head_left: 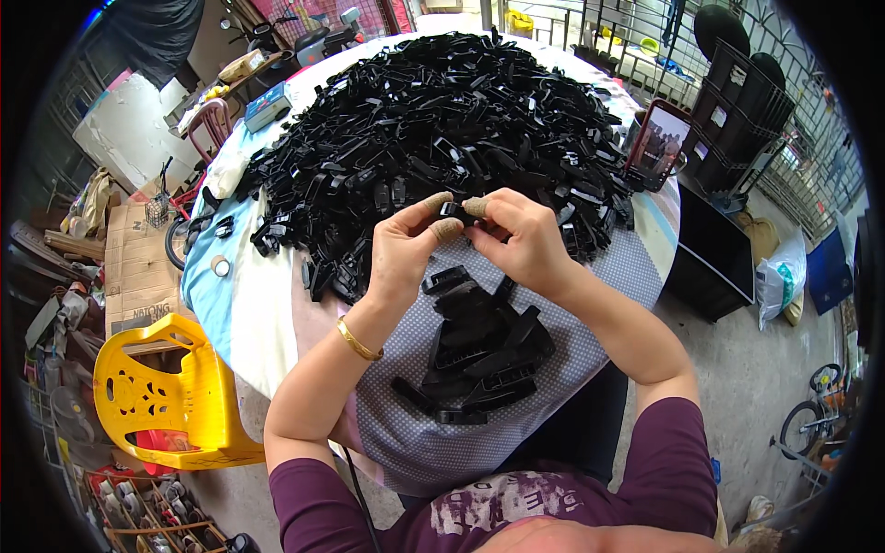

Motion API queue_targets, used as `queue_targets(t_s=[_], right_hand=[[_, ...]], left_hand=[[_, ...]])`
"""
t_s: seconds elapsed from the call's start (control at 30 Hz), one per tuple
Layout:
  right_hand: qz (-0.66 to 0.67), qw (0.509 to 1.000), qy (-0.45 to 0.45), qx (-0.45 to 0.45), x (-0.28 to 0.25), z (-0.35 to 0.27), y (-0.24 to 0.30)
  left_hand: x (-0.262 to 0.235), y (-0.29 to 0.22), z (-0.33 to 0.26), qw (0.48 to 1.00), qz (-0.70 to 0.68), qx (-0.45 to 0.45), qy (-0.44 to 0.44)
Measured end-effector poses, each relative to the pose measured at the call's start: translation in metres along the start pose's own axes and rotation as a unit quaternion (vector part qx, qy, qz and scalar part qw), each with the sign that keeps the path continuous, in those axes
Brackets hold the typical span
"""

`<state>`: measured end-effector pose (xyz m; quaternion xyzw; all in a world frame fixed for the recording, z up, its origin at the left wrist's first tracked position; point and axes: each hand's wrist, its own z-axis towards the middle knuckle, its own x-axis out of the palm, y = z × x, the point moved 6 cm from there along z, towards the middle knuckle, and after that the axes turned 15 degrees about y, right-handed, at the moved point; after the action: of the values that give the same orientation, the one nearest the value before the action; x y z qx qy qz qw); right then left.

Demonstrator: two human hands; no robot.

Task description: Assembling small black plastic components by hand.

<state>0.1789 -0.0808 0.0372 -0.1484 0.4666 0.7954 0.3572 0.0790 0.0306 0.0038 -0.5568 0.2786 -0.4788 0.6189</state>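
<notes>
Head view: a small black part (452, 211) is held above the near side of the cloth-covered table (604, 276), in front of the large heap of black pieces (442, 120). From its hard gloss it is judged light and stiff, probably plastic, somewhat slippery, and more apt to crack at thin edges than to bend; its two ends offer the best hold. The left hand (401, 256), its tan-wrapped fingertips nearly closed, pinches the part from the left; the right hand (527, 241), likewise nearly closed, appears to grip it from the right, though the fingertips hide its exact outline. Below the hands lies a smaller cluster of black pieces (475, 346)
</notes>
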Motion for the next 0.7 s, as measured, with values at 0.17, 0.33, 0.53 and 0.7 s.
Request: queue_targets(t_s=[0.17,0.33,0.53,0.7], right_hand=[[-0.029,0.999,-0.016,0.014,0.004,0.004,0.003],[0.191,0.964,0.123,0.139,0.021,0.003,-0.027],[0.031,0.993,0.087,0.073,0.013,0.003,-0.008],[-0.023,0.999,0.040,0.024,0.012,-0.002,-0.003]], left_hand=[[0.006,-0.001,0.001,0.999,-0.038,0.018,0.010],[0.007,-0.012,0.002,0.998,0.020,0.035,0.046],[0.011,-0.019,-0.001,0.996,0.032,0.042,0.074],[0.012,-0.019,-0.002,0.995,0.028,0.028,0.086]])
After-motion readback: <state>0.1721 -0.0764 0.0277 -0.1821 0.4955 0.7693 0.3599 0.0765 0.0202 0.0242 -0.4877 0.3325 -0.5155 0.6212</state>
